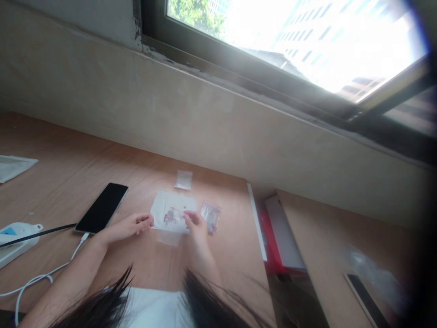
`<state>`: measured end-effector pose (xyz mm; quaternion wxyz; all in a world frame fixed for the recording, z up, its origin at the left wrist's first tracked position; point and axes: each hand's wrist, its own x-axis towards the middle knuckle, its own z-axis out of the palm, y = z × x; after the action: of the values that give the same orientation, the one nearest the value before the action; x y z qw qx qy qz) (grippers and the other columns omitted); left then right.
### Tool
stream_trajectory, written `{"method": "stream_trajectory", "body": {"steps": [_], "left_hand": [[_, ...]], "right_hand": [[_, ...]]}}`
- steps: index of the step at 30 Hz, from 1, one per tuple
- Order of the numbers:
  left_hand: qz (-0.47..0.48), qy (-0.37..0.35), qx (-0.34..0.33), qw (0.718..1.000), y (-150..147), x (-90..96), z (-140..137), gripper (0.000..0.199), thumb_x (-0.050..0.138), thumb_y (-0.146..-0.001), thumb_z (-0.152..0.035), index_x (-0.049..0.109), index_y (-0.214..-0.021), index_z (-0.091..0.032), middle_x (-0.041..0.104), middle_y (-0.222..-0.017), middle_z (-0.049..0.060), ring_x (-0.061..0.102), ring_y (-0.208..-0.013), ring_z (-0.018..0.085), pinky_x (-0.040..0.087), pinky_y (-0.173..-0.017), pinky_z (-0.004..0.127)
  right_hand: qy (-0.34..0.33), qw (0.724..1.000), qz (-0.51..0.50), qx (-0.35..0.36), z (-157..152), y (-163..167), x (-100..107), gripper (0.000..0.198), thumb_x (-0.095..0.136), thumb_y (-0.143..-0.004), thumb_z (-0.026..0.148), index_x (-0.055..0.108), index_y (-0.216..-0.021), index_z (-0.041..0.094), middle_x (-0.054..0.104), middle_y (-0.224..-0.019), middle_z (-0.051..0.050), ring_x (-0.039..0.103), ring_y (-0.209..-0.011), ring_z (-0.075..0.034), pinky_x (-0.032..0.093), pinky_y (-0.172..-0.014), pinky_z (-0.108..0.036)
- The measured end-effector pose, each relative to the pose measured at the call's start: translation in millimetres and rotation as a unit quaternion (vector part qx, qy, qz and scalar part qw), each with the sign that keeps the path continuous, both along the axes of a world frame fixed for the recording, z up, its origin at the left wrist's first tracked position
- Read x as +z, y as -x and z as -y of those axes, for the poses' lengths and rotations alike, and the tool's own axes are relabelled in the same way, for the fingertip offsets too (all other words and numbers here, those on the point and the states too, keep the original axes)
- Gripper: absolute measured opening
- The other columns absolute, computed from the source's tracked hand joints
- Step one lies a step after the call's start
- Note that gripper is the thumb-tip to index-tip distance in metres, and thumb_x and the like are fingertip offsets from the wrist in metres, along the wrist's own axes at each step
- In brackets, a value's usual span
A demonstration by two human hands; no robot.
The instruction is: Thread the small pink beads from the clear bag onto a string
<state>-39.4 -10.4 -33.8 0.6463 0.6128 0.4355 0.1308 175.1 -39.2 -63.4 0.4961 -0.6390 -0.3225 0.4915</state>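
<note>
A white sheet (160, 205) lies on the wooden table with a small cluster of dark and reddish bits (168, 217) on it. My right hand (196, 222) is over the sheet's right side, thumb and fingers pinched on a small clear plastic piece (178, 211) that looks like a little bag. At the sheet's left edge, my left hand (145, 222) has its fingers curled together; whatever they hold, if anything, is too small to make out. A clear bag with reddish contents (210, 216) lies right of my right hand. Another clear packet (184, 180) rests behind the sheet.
Left of the sheet lies a black-screened phone (102, 208) with a white cable (77, 250). A white power strip (20, 239) and a pale packet (15, 167) are farther left. Past the table's right edge is a gap with a red folder (271, 239); a second table (327, 228) stands beyond.
</note>
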Motion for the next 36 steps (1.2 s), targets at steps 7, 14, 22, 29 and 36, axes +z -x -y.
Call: {"method": "stream_trajectory", "body": {"steps": [7,14,22,29,36], "left_hand": [[0.018,-0.066,0.036,0.997,-38,21.4,-3,0.036,0.040,-0.076,-0.048,0.055,-0.076,-0.015,0.048,-0.068,0.000,0.045,-0.065,0.013,0.034,-0.057,0.020],[0.021,-0.051,0.042,0.998,-35,18.1,-2,0.034,0.044,-0.075,-0.046,0.056,-0.078,-0.014,0.050,-0.070,0.000,0.045,-0.065,0.012,0.034,-0.056,0.020],[0.008,-0.120,0.085,0.989,-39,14.7,-6,0.028,0.047,-0.074,-0.040,0.055,-0.070,-0.013,0.053,-0.070,0.001,0.049,-0.070,0.015,0.037,-0.063,0.022],[0.053,-0.086,0.055,0.993,-47,6.1,-13,0.031,0.044,-0.076,-0.043,0.052,-0.072,-0.013,0.047,-0.066,-0.001,0.043,-0.061,0.010,0.034,-0.056,0.020],[0.040,-0.139,0.040,0.989,-54,4.9,-21,0.030,0.044,-0.077,-0.038,0.055,-0.068,-0.011,0.052,-0.068,0.002,0.047,-0.067,0.013,0.035,-0.063,0.022]], "right_hand": [[-0.035,0.999,-0.005,0.039,6,7,17,0.026,0.064,-0.059,0.032,0.060,-0.076,0.013,0.060,-0.076,-0.006,0.053,-0.071,-0.016,0.039,-0.066,-0.026],[-0.018,0.997,-0.064,0.041,13,3,-2,0.020,0.062,-0.060,0.031,0.055,-0.061,0.013,0.057,-0.067,-0.005,0.052,-0.065,-0.015,0.038,-0.062,-0.025],[-0.054,0.994,-0.051,0.075,9,7,24,0.021,0.059,-0.066,0.033,0.057,-0.067,0.013,0.057,-0.069,-0.004,0.051,-0.067,-0.014,0.037,-0.064,-0.024],[-0.054,0.996,-0.012,0.065,0,6,23,0.014,0.059,-0.063,0.026,0.053,-0.061,0.013,0.055,-0.064,-0.002,0.049,-0.066,-0.014,0.035,-0.063,-0.023],[-0.067,0.991,-0.030,0.109,-7,8,21,0.021,0.058,-0.067,0.033,0.058,-0.071,0.012,0.058,-0.071,-0.004,0.052,-0.069,-0.014,0.037,-0.064,-0.023]]}}
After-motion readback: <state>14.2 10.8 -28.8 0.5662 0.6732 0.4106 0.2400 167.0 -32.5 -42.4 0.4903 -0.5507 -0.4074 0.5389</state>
